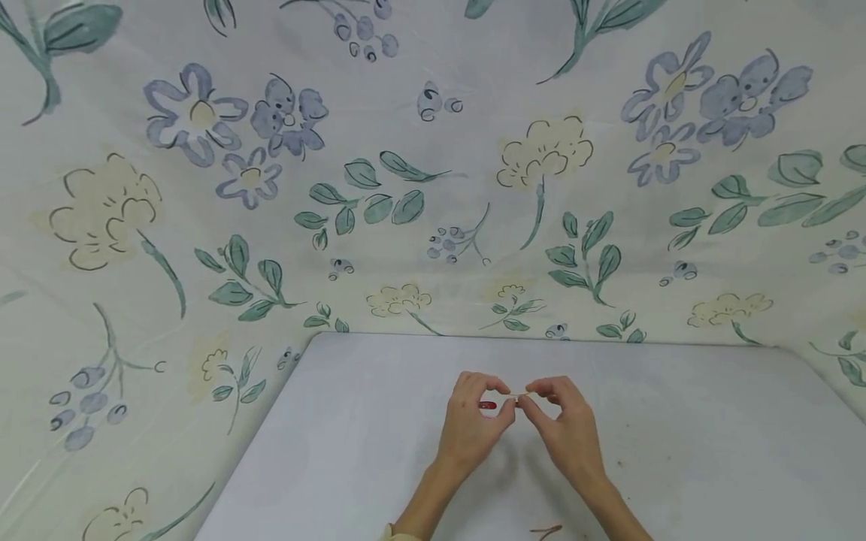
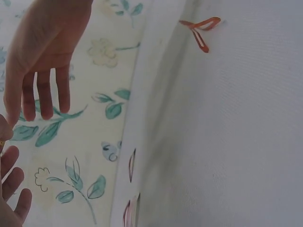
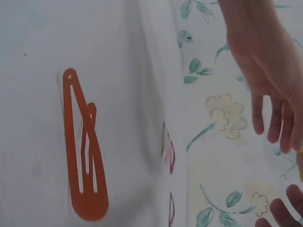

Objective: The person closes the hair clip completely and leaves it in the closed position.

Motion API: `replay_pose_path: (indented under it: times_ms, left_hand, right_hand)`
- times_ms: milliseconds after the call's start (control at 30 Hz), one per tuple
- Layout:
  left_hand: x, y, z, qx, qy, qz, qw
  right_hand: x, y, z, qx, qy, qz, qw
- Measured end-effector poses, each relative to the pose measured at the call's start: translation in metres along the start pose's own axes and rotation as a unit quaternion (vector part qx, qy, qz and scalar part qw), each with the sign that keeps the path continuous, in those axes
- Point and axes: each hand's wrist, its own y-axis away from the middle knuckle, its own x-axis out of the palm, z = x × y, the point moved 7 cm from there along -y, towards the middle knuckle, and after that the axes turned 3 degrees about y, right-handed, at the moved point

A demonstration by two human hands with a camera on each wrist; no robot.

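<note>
Both hands meet over the white table. My left hand [image 1: 470, 417] and right hand [image 1: 567, 424] pinch a thin yellow piece [image 1: 517, 394] between thumbs and forefingers. Its shape is mostly hidden by the fingertips, so I cannot tell what kind it is. Behind the left hand, partly covered, lies a red hair clip [image 1: 487, 405]. Nearer the body, below the hands, an orange snap hair clip [image 3: 90, 208] rests on the table with its inner tongue sprung out of the frame.
The white table [image 1: 325, 451] ends at a floral cloth [image 1: 473, 150] that rises behind it. Further slim clips [image 2: 131, 165] lie near the table's far edge, seen at a low angle. A few tiny dark specks dot the right side.
</note>
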Motion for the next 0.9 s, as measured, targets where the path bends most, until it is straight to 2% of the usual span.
replay_pose_path:
  times_ms: [267,500,700,900]
  left_hand:
    - [0.001,0.003,0.009,-0.035,0.058,-0.047,0.9966]
    - [0.006,0.007,0.014,-0.037,0.053,-0.074,0.9952]
    - [0.008,0.010,0.017,-0.033,0.037,-0.079,0.9956]
    - [0.007,0.009,0.019,-0.040,0.050,-0.072,0.9953]
  right_hand:
    - [0.010,0.003,-0.006,0.036,-0.034,-0.031,0.998]
    - [0.012,0.005,-0.008,0.032,-0.053,-0.060,0.996]
    - [0.011,0.008,-0.007,0.022,-0.042,-0.070,0.996]
    - [0.009,0.008,-0.006,0.010,-0.034,-0.080,0.996]
